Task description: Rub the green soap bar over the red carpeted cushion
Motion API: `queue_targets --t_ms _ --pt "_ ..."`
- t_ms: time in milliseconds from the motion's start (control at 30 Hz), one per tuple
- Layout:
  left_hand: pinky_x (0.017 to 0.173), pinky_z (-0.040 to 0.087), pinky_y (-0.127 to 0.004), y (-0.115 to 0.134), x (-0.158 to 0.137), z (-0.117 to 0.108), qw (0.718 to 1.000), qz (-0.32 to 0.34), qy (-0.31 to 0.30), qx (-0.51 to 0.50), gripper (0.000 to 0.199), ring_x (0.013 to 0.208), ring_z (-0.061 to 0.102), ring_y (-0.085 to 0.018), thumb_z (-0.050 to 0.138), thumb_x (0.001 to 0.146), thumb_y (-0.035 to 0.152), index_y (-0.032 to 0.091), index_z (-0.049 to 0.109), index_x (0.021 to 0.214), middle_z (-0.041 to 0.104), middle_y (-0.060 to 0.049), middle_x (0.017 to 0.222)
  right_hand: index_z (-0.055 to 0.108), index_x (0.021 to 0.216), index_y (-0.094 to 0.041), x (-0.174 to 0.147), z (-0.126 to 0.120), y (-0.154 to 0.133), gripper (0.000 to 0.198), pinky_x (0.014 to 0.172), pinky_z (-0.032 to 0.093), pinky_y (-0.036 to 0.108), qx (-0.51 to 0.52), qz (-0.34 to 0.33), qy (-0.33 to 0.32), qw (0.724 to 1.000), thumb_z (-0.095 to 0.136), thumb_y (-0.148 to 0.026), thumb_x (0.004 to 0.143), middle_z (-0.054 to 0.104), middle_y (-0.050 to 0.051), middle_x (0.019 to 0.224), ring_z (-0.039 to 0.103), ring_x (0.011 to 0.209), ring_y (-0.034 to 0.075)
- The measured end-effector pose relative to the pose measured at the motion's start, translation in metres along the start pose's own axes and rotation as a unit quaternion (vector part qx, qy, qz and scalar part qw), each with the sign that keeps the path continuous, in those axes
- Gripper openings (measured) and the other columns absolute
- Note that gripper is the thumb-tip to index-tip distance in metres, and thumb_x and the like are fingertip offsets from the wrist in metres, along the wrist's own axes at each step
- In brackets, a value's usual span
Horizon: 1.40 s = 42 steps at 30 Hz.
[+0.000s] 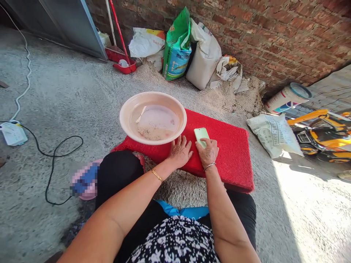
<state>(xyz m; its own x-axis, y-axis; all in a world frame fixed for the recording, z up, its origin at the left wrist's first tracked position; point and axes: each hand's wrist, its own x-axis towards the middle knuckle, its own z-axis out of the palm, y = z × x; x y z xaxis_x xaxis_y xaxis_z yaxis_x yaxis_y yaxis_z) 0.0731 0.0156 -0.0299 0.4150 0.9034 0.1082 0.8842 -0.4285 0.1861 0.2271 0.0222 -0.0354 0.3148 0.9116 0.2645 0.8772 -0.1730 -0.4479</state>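
A red fleecy cloth [222, 146] covers a low bench or table in front of my knees. My right hand [208, 151] is closed around the near end of a pale green rounded oblong block [202, 135], pressed against the cloth; its underside is hidden, so I cannot tell its exact kind. To the left, my left hand [180, 151] lies flat on the cloth with its fingers spread, holding nothing. Just beyond those fingertips stands a wide cream basin [124, 122] of cloudy water with dark bits at the bottom.
A green-and-blue sack [177, 62] and a white sack [204, 58] lean on the brick wall amid spilled grain. A red dustpan [124, 67] stands near them. Left lie a power strip [14, 133] and black cable [53, 155]; right, a yellow toy excavator [326, 135].
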Motion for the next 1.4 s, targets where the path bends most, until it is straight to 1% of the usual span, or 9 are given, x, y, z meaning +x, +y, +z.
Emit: queue_targets --t_ms 133,233,333,500,633,833,1100,1233,1400 --pt "0.106 0.028 -0.059 0.001 0.001 0.000 1.000 0.002 -0.001 -0.001 0.051 0.136 0.032 -0.037 0.044 0.092 0.043 0.018 0.049 0.136 0.041 -0.019 0.145 0.068 0.101 -0.025 0.009 -0.014 0.031 0.038 0.086 0.035 0.042 -0.027 0.129 0.044 0.990 0.061 -0.051 0.074 0.052 0.007 0.098 0.050 0.095 0.026" --pt "0.105 0.030 -0.060 0.002 0.001 -0.001 1.000 0.002 -0.002 -0.002 0.051 0.136 0.033 -0.038 0.045 0.092 0.043 0.017 0.049 0.135 0.041 -0.019 0.145 0.068 0.100 -0.024 0.013 -0.021 0.043 0.039 0.085 0.037 0.043 -0.021 0.175 0.077 0.981 0.061 -0.051 0.073 0.051 0.007 0.097 0.051 0.095 0.026" --pt "0.105 0.030 -0.060 0.002 0.001 -0.001 1.000 0.004 0.004 0.001 0.050 0.136 0.033 -0.038 0.045 0.092 0.042 0.017 0.049 0.135 0.041 -0.020 0.145 0.068 0.098 -0.022 0.008 -0.016 0.027 0.038 0.082 0.039 0.039 0.010 0.127 0.082 0.988 0.062 -0.050 0.075 0.052 0.008 0.095 0.051 0.094 0.025" --pt "0.106 0.027 -0.060 0.001 0.000 -0.002 1.000 0.006 0.006 0.004 0.048 0.136 0.033 -0.037 0.041 0.093 0.043 0.018 0.051 0.133 0.043 -0.019 0.144 0.068 0.098 -0.023 -0.007 0.001 -0.017 0.035 0.083 0.039 0.036 0.042 -0.036 0.014 0.998 0.060 -0.051 0.078 0.054 0.008 0.100 0.052 0.096 0.023" --pt "0.106 0.028 -0.060 0.002 0.000 -0.001 1.000 0.005 0.001 0.004 0.049 0.136 0.032 -0.037 0.042 0.093 0.043 0.018 0.050 0.135 0.041 -0.019 0.145 0.069 0.099 -0.024 -0.005 0.002 -0.007 0.037 0.082 0.038 0.037 0.007 0.005 0.008 1.000 0.059 -0.053 0.078 0.054 0.008 0.098 0.052 0.094 0.024" --pt "0.106 0.028 -0.059 0.003 0.001 0.002 1.000 -0.001 0.006 -0.004 0.051 0.136 0.031 -0.038 0.044 0.092 0.044 0.018 0.049 0.135 0.041 -0.018 0.145 0.068 0.096 -0.022 0.010 -0.010 0.028 0.037 0.081 0.039 0.038 -0.011 0.122 0.083 0.989 0.062 -0.052 0.074 0.052 0.007 0.094 0.051 0.092 0.025" --pt "0.108 0.025 -0.060 0.001 0.001 0.000 1.000 0.003 0.007 0.011 0.048 0.135 0.034 -0.037 0.040 0.094 0.043 0.019 0.052 0.132 0.044 -0.018 0.143 0.067 0.099 -0.023 -0.010 0.004 -0.020 0.035 0.083 0.039 0.035 0.055 -0.038 0.008 0.998 0.057 -0.051 0.081 0.053 0.008 0.100 0.051 0.094 0.022" --pt "0.107 0.025 -0.060 0.002 0.001 0.001 1.000 0.002 0.001 0.004 0.050 0.137 0.032 -0.037 0.044 0.092 0.044 0.019 0.050 0.135 0.041 -0.019 0.145 0.068 0.095 -0.023 -0.004 -0.008 0.015 0.037 0.082 0.038 0.038 0.000 0.055 0.037 0.998 0.060 -0.053 0.076 0.053 0.008 0.097 0.051 0.095 0.025" --pt "0.107 0.027 -0.059 0.002 0.002 0.003 1.000 -0.004 0.005 -0.004 0.051 0.136 0.032 -0.037 0.047 0.090 0.043 0.019 0.049 0.135 0.041 -0.018 0.145 0.068 0.094 -0.025 0.009 -0.035 0.068 0.035 0.082 0.039 0.040 -0.024 0.208 0.130 0.969 0.065 -0.051 0.070 0.052 0.006 0.093 0.051 0.094 0.027"
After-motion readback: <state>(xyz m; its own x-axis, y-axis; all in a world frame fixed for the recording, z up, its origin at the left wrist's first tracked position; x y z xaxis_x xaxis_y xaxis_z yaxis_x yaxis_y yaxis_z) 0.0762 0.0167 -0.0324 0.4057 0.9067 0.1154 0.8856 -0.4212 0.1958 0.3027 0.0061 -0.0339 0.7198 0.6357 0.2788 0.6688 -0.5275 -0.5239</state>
